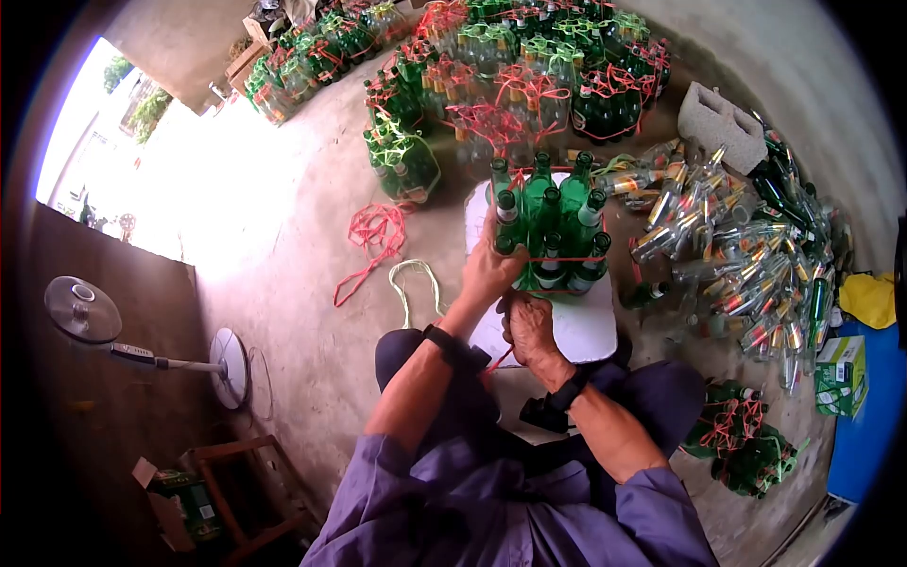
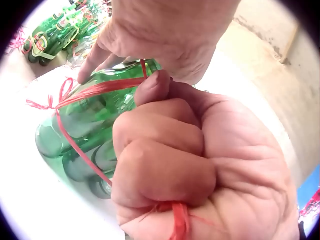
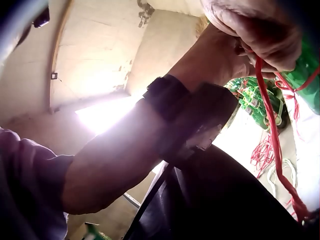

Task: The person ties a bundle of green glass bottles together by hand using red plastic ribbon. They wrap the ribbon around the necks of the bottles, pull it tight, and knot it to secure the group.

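Several green glass bottles (image 1: 551, 213) stand upright in a bundle tied with red twine (image 2: 97, 91). My left hand (image 1: 493, 268) holds the bundle's near left corner, its thumb on the near side and its fingers along the left side. In front of the bundle, my right hand (image 1: 532, 328) grips the twine in a fist. In the left wrist view, the right fist (image 2: 165, 150) has a red end hanging below it, close under the left hand (image 2: 160, 37). The right wrist view shows a twisted red strand (image 3: 270, 120) trailing down from the hands. The bundle rests on a white board (image 1: 578, 333).
Loose red twine (image 1: 376, 231) and a pale loop (image 1: 408, 283) lie on the floor at left. Tied bottle bundles (image 1: 406, 165) fill the back. Loose clear bottles (image 1: 746, 265) pile up at right beside a concrete block (image 1: 723, 130). A fan (image 1: 170, 364) stands at left.
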A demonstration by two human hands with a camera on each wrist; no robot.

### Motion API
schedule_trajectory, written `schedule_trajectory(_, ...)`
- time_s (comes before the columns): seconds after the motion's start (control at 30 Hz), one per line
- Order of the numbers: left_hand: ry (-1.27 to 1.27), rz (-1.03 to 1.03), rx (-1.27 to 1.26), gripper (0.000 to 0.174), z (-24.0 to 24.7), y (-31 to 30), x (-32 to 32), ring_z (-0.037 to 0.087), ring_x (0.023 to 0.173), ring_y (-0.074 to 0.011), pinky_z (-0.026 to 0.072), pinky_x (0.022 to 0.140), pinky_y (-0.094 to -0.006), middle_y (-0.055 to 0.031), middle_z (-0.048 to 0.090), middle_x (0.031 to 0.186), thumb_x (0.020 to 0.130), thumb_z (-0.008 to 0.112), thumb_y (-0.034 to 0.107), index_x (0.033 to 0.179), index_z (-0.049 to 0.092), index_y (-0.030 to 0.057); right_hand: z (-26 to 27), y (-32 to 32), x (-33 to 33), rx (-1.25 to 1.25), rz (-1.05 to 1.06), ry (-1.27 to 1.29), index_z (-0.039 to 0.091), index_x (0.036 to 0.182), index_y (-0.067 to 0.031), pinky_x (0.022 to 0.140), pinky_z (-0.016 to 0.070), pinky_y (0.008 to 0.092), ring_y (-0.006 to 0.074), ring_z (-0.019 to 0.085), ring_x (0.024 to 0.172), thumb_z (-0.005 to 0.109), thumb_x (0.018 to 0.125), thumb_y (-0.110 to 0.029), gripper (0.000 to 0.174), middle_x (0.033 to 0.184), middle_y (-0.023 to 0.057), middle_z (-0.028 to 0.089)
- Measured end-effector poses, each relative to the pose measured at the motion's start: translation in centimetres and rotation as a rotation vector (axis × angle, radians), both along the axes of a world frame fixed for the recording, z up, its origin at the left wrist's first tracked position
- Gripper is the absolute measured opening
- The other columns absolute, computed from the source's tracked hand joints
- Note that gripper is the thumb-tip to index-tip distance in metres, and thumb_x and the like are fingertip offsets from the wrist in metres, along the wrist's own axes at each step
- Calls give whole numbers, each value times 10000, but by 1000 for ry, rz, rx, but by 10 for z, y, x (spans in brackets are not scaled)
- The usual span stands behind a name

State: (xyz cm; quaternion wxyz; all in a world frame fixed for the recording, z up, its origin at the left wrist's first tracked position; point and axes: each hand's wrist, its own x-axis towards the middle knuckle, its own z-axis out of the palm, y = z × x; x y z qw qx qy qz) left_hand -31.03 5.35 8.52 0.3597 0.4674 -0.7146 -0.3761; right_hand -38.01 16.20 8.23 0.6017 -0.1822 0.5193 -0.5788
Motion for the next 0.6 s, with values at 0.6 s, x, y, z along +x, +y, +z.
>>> schedule_trajectory(0.6,-58,30,44,818,11,2,-5,607,1120,-398,480,898,-462,-179,640,1210,785,597,322,1520,245,252,3,0,-15,162,38,-169,519,644,-77,346,160,239,47,270,354,594,905,-189,294,480,-61,342)
